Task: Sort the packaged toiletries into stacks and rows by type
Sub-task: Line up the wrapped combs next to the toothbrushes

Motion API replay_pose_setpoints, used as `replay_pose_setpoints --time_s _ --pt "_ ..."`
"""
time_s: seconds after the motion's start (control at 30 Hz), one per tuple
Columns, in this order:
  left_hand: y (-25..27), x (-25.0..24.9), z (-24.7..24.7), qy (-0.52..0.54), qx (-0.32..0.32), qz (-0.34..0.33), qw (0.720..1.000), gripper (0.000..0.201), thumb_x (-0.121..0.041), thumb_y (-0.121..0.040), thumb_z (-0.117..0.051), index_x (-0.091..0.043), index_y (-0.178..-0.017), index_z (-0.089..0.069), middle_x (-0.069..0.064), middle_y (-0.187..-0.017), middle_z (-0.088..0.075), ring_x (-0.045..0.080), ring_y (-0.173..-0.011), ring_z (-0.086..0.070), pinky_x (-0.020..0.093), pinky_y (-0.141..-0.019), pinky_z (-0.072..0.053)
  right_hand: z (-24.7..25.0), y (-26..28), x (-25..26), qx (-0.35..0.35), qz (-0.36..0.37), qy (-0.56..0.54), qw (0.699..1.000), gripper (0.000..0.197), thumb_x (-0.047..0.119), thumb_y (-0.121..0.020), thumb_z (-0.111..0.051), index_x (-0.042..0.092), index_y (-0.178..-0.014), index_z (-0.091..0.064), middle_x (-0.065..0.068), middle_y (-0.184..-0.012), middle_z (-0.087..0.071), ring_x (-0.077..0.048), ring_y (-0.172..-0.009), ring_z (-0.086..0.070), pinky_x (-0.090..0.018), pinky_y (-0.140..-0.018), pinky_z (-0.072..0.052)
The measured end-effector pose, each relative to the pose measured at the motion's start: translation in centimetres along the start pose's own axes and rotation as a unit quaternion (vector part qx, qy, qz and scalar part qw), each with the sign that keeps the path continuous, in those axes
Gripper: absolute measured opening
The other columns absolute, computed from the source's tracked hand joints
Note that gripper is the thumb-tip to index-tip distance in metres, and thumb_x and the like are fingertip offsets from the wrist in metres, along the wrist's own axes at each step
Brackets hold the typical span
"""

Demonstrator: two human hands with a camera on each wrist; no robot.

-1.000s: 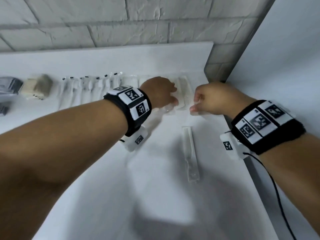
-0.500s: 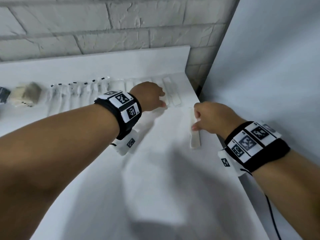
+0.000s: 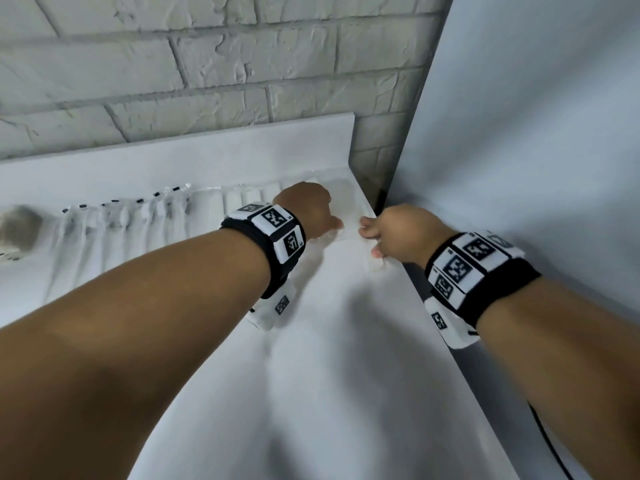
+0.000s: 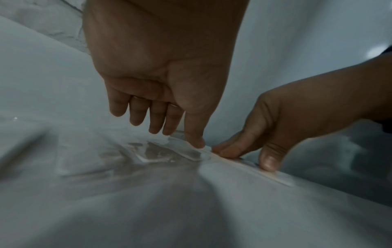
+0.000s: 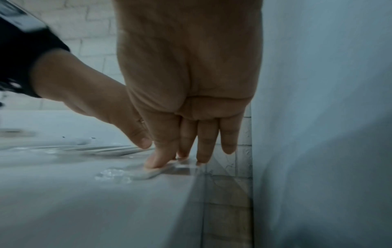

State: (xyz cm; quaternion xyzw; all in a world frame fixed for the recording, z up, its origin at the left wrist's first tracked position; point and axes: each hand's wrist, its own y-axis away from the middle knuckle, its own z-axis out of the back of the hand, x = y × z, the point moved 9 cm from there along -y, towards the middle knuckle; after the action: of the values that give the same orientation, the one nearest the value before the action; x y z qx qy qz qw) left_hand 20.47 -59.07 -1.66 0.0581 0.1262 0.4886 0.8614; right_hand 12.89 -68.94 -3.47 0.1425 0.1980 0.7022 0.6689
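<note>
Both the left hand (image 3: 308, 209) and right hand (image 3: 403, 235) press straightened fingers (image 4: 194, 134) on a blurred clear packet (image 4: 186, 151) at the desk (image 3: 311, 375) edge, its contents unreadable.

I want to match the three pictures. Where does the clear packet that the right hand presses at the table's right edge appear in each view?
Head: the clear packet lies right of centre, under the right hand.
Left wrist: the packet runs along the table edge, lower right, under the thumb.
Right wrist: the packet lies below centre, under the fingertips.
Shared landmark: the table's right edge beside the grey wall.
</note>
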Motion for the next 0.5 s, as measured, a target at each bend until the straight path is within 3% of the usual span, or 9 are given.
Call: replay_pose_setpoints --time_s 0.1,0.33,0.43,0.5 --pt "-0.8 0.2 -0.3 -0.005 0.015 0.016 1.0 0.054 -0.049 -0.078 -0.065 -0.018 -0.122 -0.063 0.001 -0.124 -0.064 0.021 -0.118 -0.054 0.033 -0.093 -0.044 1.3 -2.2 -0.8 -0.003 0.016 -0.017 1.0 0.053 0.017 -0.097 -0.052 0.023 -0.147 -0.036 0.007 -0.157 -0.026 -0.022 -0.139 -0.033 -0.03 -0.11 -0.027" --pt "-1.4 0.3 -0.9 -0.024 0.023 -0.009 0.999 0.062 -0.057 -0.081 -0.061 -0.026 -0.134 -0.055 -0.002 -0.141 -0.05 0.022 -0.13 -0.044 0.037 -0.103 -0.039 2.7 -5.3 -1.4 -0.027 0.019 -0.039 0.999 0.055 0.017 -0.095 -0.056 0.027 -0.146 -0.036 -0.003 -0.151 -0.039 -0.025 -0.131 -0.045 -0.032 -0.106 -0.038" --pt "-1.5 0.2 -1.0 -0.018 0.024 -0.015 0.999 0.064 -0.057 -0.082 -0.06 -0.026 -0.138 -0.05 -0.002 -0.144 -0.047 0.022 -0.133 -0.04 0.038 -0.106 -0.036 3.1 -5.7 -1.6 -0.039 0.017 -0.082 0.996 0.05 0.012 -0.096 -0.054 0.027 -0.142 -0.043 0.001 -0.144 -0.048 -0.02 -0.12 -0.056 -0.033 -0.103 -0.042" --pt "-1.6 0.3 -0.9 -0.011 0.019 -0.014 1.0 0.066 -0.058 -0.083 -0.059 -0.026 -0.14 -0.047 -0.002 -0.146 -0.044 0.021 -0.136 -0.037 0.036 -0.108 -0.033 3.3 -5.8 -1.6 -0.043 0.022 -0.08 0.996 0.051 0.014 -0.094 -0.057 0.029 -0.142 -0.044 0.004 -0.145 -0.047 -0.019 -0.12 -0.055 -0.033 -0.102 -0.043"
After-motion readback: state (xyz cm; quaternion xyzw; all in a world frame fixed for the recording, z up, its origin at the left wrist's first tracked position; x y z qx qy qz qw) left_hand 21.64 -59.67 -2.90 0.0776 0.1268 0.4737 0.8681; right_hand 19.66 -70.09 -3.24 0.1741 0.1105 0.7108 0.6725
